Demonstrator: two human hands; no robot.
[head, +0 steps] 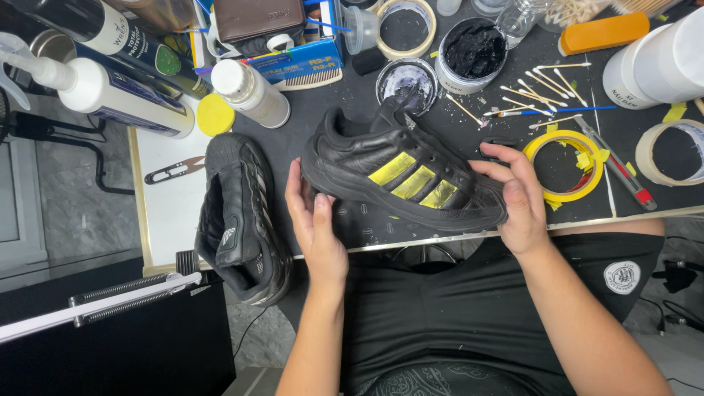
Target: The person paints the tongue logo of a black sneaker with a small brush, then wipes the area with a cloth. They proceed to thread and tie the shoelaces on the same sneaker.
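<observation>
Inspection step: both hands, left hand and right hand, fingers gripping the black shoe, stripes apparently masked yellow; next move needs steady turning.

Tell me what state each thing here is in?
Black leather sneaker with yellow-taped stripes: held by left hand and right hand.
Second black sneaker: lying sideways, untouched.
Pot of black paste: open.
Yellow tape roll: flat.
White capped bottle: closed, lying down.

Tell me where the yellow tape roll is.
In the head view, the yellow tape roll lies flat on the dark mat right of the held shoe, beside the right hand.
</observation>
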